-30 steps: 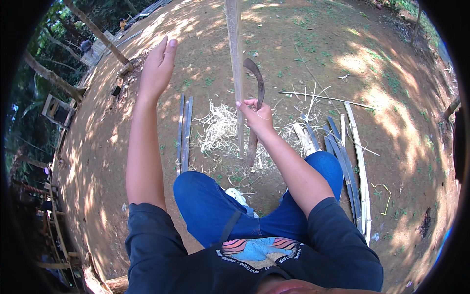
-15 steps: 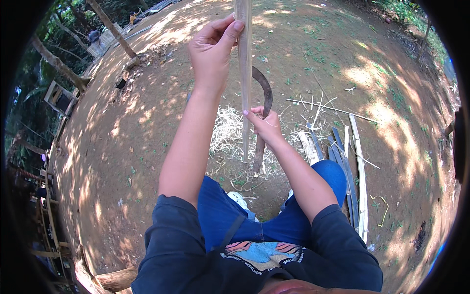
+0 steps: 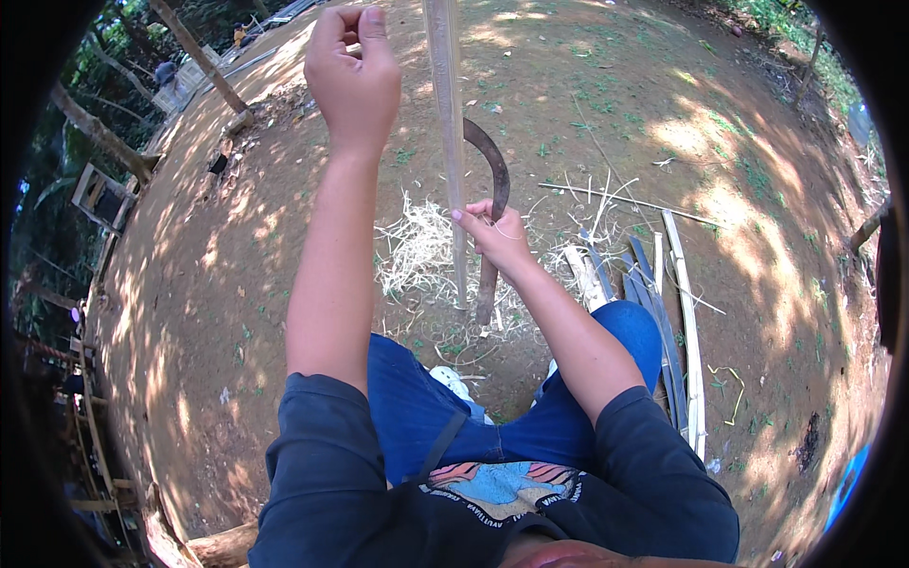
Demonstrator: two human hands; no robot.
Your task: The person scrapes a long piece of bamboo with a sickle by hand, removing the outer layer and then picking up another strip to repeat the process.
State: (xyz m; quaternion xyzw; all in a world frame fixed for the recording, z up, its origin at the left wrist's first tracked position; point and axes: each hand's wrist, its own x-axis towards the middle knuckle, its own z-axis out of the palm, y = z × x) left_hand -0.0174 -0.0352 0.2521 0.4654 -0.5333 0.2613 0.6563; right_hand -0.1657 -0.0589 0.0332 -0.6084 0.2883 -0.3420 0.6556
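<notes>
— Looking down, what is your right hand point(image 3: 494, 235) doing?

— Your right hand is clenched around the handle of a curved sickle point(image 3: 492, 180), its dark blade arching up and away from your knuckles, the wooden grip running down below your palm toward the ground. Your forefinger stretches out to touch the bamboo strip point(image 3: 449, 142) just to its left.

— And that strip?

— It stands nearly upright, a long pale slat, its foot planted in the dirt just below your right hand and its top running out of view past your left hand point(image 3: 352, 71).

— Is your left hand holding it?

— No. Your left hand is raised high, fingers curled into a loose fist with thumb and fingertips pinched together, just beside the strip on its left but apart from it. Whether something thin is pinched there, you cannot tell.

— What lies about your hands?

— A heap of pale shavings point(image 3: 417, 251) sits on the ground left of your right hand, behind the strip's foot. To the right of your right forearm lies a bundle of split bamboo slats point(image 3: 677, 303), side by side beside your blue-trousered knee point(image 3: 625, 331).
</notes>
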